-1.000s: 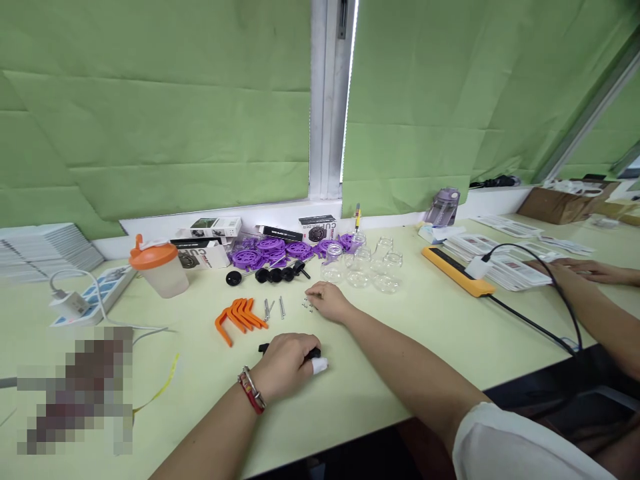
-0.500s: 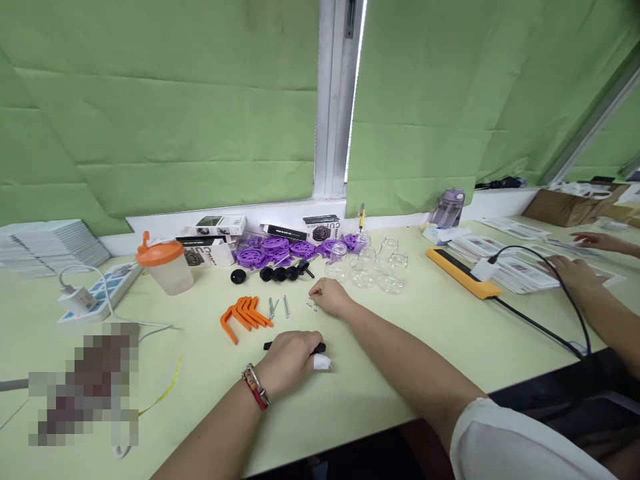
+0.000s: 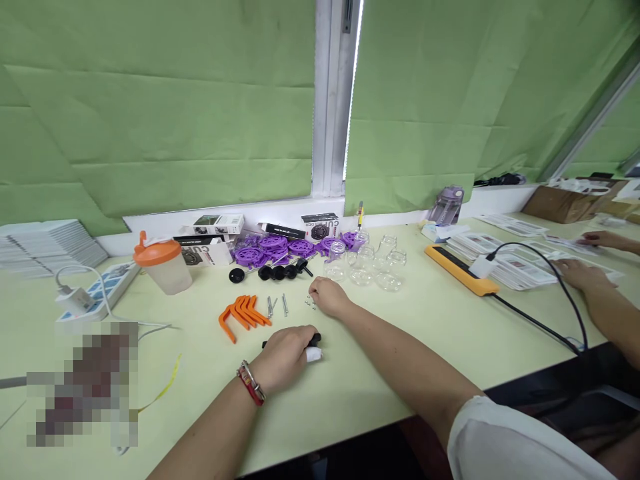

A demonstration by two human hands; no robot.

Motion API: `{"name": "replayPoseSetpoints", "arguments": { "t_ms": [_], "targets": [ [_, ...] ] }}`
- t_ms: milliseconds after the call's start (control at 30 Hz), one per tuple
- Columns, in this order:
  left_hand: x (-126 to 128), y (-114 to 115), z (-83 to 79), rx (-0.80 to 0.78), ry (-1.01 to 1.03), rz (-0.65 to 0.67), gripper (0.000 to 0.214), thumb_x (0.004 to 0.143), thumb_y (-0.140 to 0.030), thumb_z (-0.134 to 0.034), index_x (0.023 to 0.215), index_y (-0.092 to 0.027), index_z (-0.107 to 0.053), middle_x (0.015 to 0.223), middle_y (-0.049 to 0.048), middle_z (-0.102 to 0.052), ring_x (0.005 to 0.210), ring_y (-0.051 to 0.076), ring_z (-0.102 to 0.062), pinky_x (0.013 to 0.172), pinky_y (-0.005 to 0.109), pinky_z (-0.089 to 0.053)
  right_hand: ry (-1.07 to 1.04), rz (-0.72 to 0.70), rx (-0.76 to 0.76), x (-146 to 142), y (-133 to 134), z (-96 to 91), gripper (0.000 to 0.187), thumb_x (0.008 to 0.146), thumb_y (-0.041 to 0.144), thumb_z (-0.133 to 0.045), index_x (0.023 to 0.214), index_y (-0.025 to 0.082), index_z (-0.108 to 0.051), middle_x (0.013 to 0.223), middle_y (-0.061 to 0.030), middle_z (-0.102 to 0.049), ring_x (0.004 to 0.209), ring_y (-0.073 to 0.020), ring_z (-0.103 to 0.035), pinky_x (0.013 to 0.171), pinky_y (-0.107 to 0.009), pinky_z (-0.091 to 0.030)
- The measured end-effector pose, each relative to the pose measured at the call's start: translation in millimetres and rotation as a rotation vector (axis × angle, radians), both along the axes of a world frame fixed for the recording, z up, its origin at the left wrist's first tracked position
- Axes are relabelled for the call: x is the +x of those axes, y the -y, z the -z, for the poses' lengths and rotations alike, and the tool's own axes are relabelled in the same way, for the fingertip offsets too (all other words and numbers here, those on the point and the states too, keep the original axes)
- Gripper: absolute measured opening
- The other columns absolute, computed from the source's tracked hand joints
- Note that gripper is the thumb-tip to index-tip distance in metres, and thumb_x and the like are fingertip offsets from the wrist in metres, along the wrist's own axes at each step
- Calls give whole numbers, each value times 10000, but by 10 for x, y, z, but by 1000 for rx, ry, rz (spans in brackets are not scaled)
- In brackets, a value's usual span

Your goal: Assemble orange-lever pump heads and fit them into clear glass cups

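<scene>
Black part (image 3: 315, 340) sits gripped in left hand (image 3: 285, 357) at the table (image 3: 360, 390), long axis running roughly left-right, ends poking out both sides; right hand (image 3: 330, 297), bunched beside small metal bits (image 3: 313, 308), can't tell if holding any.

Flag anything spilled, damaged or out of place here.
Nothing visible looks damaged. Untidy spots: tiny metal bits lie scattered by the right hand, and purple parts lie heaped, overlapping, whereas the orange pieces lie side by side. The pixelated lower left cannot be judged.
</scene>
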State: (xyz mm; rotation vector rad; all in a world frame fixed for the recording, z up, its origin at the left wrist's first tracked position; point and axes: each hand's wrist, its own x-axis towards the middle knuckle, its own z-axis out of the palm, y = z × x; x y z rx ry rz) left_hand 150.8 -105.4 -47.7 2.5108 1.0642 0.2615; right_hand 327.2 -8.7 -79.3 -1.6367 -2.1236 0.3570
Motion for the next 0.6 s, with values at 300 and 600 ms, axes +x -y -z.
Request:
{"name": "replayPoseSetpoints", "arguments": {
  "t_ms": [300,600],
  "targets": [
    [5,-47,41,29,60,-34,259,828,-348,-505,669,-207,-356,647,-34,-474,587,128,-385,540,245,-238,-237,-33,8,127,211,-240,136,840,162,-501,868,153,-634,939,-62,-619,751,-133,-535,706,-254,-409],
    [13,-71,103,-32,129,-63,267,829,-391,-532,669,-196,-445,616,-34,-489,572,120,-398,540,240,-276,-521,-529,-45,227,954,-481,96,859,174,-527,841,174,-622,929,-45,-592,853,-138,-544,770,-267,-428]
  ]
}}
